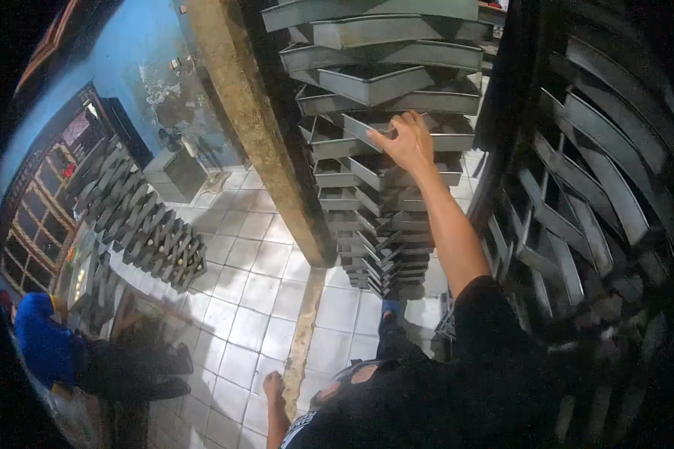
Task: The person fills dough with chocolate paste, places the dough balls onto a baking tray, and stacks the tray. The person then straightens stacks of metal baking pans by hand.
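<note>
Right hand (408,142) half open at tray's (358,129) edge, grip unclear | left hand (275,385) loosely curled, contents unclear | post (258,112) close beside stack's (386,88) left edge

The tiled floor (240,329) carries stacked metal trays (353,88).

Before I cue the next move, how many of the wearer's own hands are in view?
2. The right hand is up at a metal pan in the middle stack; the left hand hangs low over the tiled floor. Neither is hidden.
</note>
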`<action>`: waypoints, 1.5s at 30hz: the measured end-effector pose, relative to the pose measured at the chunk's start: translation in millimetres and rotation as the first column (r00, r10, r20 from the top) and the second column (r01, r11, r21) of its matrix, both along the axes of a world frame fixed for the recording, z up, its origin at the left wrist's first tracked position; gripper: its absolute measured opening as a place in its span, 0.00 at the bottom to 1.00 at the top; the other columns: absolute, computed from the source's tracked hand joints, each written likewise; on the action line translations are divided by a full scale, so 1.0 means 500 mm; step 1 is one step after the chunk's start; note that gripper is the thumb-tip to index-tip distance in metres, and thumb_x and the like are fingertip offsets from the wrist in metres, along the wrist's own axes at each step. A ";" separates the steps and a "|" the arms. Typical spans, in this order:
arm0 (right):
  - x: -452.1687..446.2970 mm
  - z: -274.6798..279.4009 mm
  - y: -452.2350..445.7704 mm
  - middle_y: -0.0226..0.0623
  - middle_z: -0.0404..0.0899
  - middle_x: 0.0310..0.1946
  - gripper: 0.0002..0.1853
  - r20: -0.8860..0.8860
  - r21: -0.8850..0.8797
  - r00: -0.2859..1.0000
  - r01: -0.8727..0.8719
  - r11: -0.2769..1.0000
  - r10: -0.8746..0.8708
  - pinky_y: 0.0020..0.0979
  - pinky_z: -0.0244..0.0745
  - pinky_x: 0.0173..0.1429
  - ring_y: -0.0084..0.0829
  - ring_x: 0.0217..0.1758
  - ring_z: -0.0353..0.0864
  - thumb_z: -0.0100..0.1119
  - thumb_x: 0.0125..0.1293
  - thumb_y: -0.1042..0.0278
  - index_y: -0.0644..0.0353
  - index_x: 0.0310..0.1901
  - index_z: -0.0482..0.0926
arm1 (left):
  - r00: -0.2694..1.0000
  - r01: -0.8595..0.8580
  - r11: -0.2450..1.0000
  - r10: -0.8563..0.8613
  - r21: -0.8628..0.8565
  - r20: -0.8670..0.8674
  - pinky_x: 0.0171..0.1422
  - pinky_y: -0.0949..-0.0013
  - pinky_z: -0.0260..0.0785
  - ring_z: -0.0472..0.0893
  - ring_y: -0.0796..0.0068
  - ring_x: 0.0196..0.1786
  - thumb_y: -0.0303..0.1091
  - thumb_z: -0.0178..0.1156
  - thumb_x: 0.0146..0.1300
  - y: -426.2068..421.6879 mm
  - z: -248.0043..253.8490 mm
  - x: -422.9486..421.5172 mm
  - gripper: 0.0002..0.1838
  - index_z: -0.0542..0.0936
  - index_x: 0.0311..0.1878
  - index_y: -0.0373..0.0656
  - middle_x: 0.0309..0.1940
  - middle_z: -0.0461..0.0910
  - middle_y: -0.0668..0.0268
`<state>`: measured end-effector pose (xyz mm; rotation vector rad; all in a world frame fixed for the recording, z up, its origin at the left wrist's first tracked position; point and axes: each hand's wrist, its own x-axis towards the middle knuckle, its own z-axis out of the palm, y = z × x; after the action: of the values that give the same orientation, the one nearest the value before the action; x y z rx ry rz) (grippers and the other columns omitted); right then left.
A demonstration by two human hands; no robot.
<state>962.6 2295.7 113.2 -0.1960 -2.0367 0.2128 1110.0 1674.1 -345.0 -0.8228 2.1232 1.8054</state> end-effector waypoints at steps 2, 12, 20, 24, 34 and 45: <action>0.004 -0.007 -0.021 0.56 0.81 0.50 0.35 0.003 -0.017 1.000 0.019 1.000 -0.019 0.55 0.69 0.67 0.60 0.66 0.73 0.67 0.57 0.33 0.67 0.42 0.85 | 0.977 0.156 0.987 -0.147 0.045 -0.155 0.37 0.70 0.72 0.80 0.73 0.40 0.45 0.60 0.70 0.037 -0.002 -0.073 0.21 0.80 0.55 0.36 0.41 0.82 0.63; 0.133 -0.182 -0.223 0.48 0.76 0.36 0.24 -0.135 0.111 0.987 0.099 0.989 -0.084 0.58 0.64 0.62 0.52 0.48 0.74 0.73 0.55 0.46 0.61 0.30 0.78 | 0.496 0.631 0.770 -0.491 -0.092 -0.716 0.72 0.62 0.63 0.69 0.61 0.70 0.49 0.51 0.79 0.429 0.168 -0.395 0.30 0.65 0.73 0.36 0.69 0.69 0.53; 0.327 -0.342 -0.421 0.45 0.73 0.36 0.24 -0.178 0.083 0.982 0.085 0.993 -0.070 0.69 0.53 0.70 0.53 0.52 0.72 0.74 0.51 0.44 0.57 0.29 0.76 | 0.306 0.450 0.876 -0.335 -0.175 -0.891 0.82 0.53 0.44 0.53 0.50 0.81 0.50 0.50 0.75 0.553 0.217 -0.404 0.43 0.47 0.79 0.28 0.79 0.50 0.43; 0.491 -0.468 -0.549 0.51 0.76 0.50 0.27 -0.048 -0.034 0.990 0.133 0.991 -0.135 0.74 0.44 0.73 0.58 0.61 0.69 0.76 0.47 0.44 0.60 0.35 0.79 | 0.327 0.624 0.781 -0.273 -0.011 -0.905 0.82 0.53 0.45 0.57 0.47 0.78 0.62 0.55 0.69 0.445 0.082 -0.309 0.51 0.50 0.78 0.27 0.75 0.57 0.42; 0.490 -0.632 -0.560 0.61 0.73 0.60 0.37 0.035 -0.220 0.975 0.222 0.950 -0.219 0.64 0.53 0.74 0.67 0.65 0.67 0.68 0.55 0.37 0.66 0.54 0.81 | 0.398 0.783 0.618 -0.411 0.070 -0.820 0.74 0.53 0.59 0.70 0.49 0.69 0.48 0.70 0.61 0.443 -0.011 -0.399 0.46 0.62 0.78 0.42 0.65 0.72 0.47; 0.544 -0.722 -0.523 0.61 0.75 0.59 0.36 0.014 -0.327 0.949 0.302 0.895 -0.315 0.61 0.61 0.70 0.67 0.63 0.70 0.68 0.55 0.38 0.63 0.55 0.81 | 0.425 0.829 0.560 -0.614 0.014 -0.665 0.73 0.52 0.59 0.73 0.52 0.65 0.49 0.69 0.64 0.417 -0.052 -0.311 0.32 0.77 0.61 0.33 0.58 0.79 0.48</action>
<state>1234.7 2034.1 -247.9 -0.7131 -1.8890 0.3501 954.4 1882.7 -370.9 0.8340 1.8345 1.8878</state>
